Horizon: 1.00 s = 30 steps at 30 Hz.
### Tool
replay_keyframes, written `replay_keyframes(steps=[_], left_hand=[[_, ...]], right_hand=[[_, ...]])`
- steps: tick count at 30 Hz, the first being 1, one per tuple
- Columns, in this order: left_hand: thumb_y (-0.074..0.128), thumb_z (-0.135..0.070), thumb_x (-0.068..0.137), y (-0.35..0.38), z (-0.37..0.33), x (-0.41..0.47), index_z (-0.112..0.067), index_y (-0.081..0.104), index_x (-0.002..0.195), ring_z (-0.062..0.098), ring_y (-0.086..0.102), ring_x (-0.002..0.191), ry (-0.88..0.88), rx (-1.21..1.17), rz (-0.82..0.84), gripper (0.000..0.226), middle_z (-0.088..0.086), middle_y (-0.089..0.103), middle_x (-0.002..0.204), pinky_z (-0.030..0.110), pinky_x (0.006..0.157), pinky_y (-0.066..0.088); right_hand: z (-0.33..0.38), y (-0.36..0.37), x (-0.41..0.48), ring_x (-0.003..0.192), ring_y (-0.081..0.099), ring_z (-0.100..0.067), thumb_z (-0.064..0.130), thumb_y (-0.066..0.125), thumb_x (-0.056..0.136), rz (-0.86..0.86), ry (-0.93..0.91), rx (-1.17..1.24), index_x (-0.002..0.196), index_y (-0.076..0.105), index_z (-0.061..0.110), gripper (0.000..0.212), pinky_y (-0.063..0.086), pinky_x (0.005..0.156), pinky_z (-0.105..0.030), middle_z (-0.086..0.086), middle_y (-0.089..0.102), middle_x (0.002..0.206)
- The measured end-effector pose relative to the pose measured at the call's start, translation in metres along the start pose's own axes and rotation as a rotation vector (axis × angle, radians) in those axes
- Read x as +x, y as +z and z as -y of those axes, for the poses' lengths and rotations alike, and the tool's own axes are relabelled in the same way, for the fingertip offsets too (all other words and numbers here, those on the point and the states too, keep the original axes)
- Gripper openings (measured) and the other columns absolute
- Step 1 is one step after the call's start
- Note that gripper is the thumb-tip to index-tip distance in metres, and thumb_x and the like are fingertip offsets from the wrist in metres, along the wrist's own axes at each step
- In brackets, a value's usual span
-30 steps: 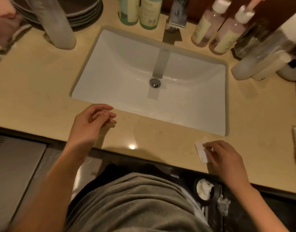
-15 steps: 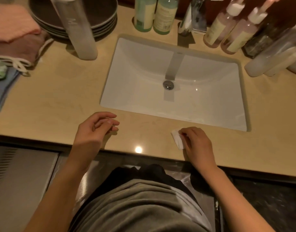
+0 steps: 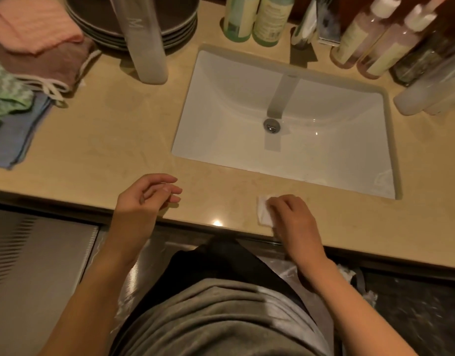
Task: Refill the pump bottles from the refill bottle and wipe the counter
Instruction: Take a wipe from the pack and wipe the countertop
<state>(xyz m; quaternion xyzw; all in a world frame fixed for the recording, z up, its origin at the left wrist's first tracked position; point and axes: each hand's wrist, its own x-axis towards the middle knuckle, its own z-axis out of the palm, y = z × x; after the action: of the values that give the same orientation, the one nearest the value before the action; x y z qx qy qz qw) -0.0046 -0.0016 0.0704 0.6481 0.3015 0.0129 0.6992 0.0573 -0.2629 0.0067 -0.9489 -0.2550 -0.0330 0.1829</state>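
Observation:
My right hand [image 3: 292,219] presses a small white tissue [image 3: 264,211] onto the beige counter [image 3: 100,150] near its front edge, fingers curled over it. My left hand [image 3: 144,201] hovers over the counter's front edge with loosely curled fingers, holding nothing. Two pink pump bottles [image 3: 370,39] stand behind the sink at the right. Two green bottles [image 3: 257,19] stand behind the sink's middle. A tall frosted white bottle [image 3: 144,42] stands left of the sink.
The white sink [image 3: 285,129] is sunk into the counter, with a tap [image 3: 308,24] behind it. Dark stacked plates [image 3: 170,24] sit at the back left. Folded cloths [image 3: 28,60] lie at the far left. More white bottles [image 3: 432,91] stand at the right.
My right hand has slid the tissue leftward along the counter's front edge. The view has shifted left, showing more of the cloths. The left hand has stayed about where it was.

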Motion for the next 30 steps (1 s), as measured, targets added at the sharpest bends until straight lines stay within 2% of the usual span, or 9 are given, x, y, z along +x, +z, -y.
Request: replay_keyframes(steps=[3,7,10,14,17,21,24,26,30], left_hand=[[0.049,-0.005,0.093,-0.005,0.000,-0.003,-0.014,0.065,0.097,0.023,0.066,0.085,0.015,-0.001,-0.047,0.019,0.001,0.071,0.083,0.021,0.073,0.052],[0.050,-0.005,0.093,-0.013,-0.001,-0.013,-0.013,0.066,0.096,0.028,0.066,0.088,0.015,-0.027,-0.156,0.018,0.009,0.070,0.089,0.034,0.085,0.052],[0.050,-0.005,0.093,-0.017,0.001,-0.019,-0.012,0.065,0.097,0.032,0.066,0.090,0.009,-0.046,-0.218,0.018,0.012,0.070,0.090,0.040,0.090,0.051],[0.050,-0.006,0.093,-0.013,-0.001,-0.023,-0.013,0.066,0.096,0.032,0.066,0.090,0.015,-0.073,-0.279,0.017,0.012,0.070,0.090,0.041,0.090,0.051],[0.049,-0.005,0.093,-0.005,-0.004,-0.022,-0.012,0.065,0.096,0.028,0.065,0.086,0.022,-0.086,-0.295,0.017,0.013,0.069,0.091,0.040,0.090,0.052],[0.048,-0.003,0.093,0.004,-0.004,-0.018,-0.009,0.064,0.097,0.032,0.064,0.089,0.015,-0.102,-0.317,0.017,0.015,0.068,0.091,0.040,0.089,0.051],[0.049,-0.003,0.093,0.008,-0.002,-0.017,-0.011,0.064,0.095,0.030,0.065,0.086,0.024,-0.084,-0.322,0.018,0.009,0.069,0.085,0.042,0.087,0.051],[0.049,-0.004,0.092,0.010,0.002,-0.018,-0.014,0.065,0.093,0.030,0.066,0.086,0.030,-0.065,-0.322,0.018,0.008,0.070,0.084,0.044,0.088,0.051],[0.050,-0.005,0.093,0.010,0.009,-0.024,-0.016,0.066,0.093,0.026,0.066,0.085,0.025,-0.065,-0.347,0.019,0.006,0.071,0.085,0.044,0.091,0.050]], right_hand=[[-0.016,-0.007,0.021,0.070,0.057,-0.033,-0.005,0.065,0.081,-0.062,0.080,-0.007,0.091,0.064,-0.001,0.010,0.049,0.056,-0.038,-0.017,0.061,0.083],[-0.003,0.002,0.051,0.068,0.056,-0.031,-0.004,0.061,0.084,-0.056,0.014,0.011,0.091,0.063,-0.001,0.009,0.044,0.055,-0.033,-0.017,0.060,0.083],[0.023,0.019,0.067,0.067,0.054,-0.029,-0.005,0.068,0.075,0.019,-0.117,0.022,0.090,0.062,0.003,0.018,0.045,0.052,-0.033,-0.013,0.059,0.081],[0.065,0.033,0.068,0.065,0.056,-0.031,0.002,0.079,0.061,0.138,-0.411,0.047,0.089,0.063,0.003,0.032,0.045,0.047,-0.032,-0.014,0.061,0.080],[0.067,0.030,0.053,0.066,0.056,-0.031,0.014,0.072,0.064,0.245,-0.611,0.049,0.087,0.063,0.004,0.027,0.042,0.048,-0.029,-0.014,0.062,0.082],[0.015,0.010,0.038,0.073,0.059,-0.027,0.011,0.073,0.063,0.228,-0.507,0.070,0.098,0.061,0.007,0.037,0.049,0.057,-0.027,-0.011,0.064,0.090],[-0.030,-0.011,0.035,0.075,0.061,-0.029,0.015,0.054,0.080,0.159,-0.360,0.010,0.100,0.060,0.005,0.023,0.051,0.059,-0.033,-0.013,0.064,0.090],[-0.047,-0.018,0.039,0.073,0.059,-0.029,0.019,0.045,0.089,0.124,-0.270,0.009,0.096,0.064,0.003,0.026,0.049,0.058,-0.034,-0.013,0.063,0.088],[-0.040,-0.008,0.059,0.070,0.059,-0.030,0.008,0.055,0.088,0.039,-0.236,0.065,0.091,0.065,-0.001,0.014,0.050,0.058,-0.034,-0.014,0.063,0.084]])
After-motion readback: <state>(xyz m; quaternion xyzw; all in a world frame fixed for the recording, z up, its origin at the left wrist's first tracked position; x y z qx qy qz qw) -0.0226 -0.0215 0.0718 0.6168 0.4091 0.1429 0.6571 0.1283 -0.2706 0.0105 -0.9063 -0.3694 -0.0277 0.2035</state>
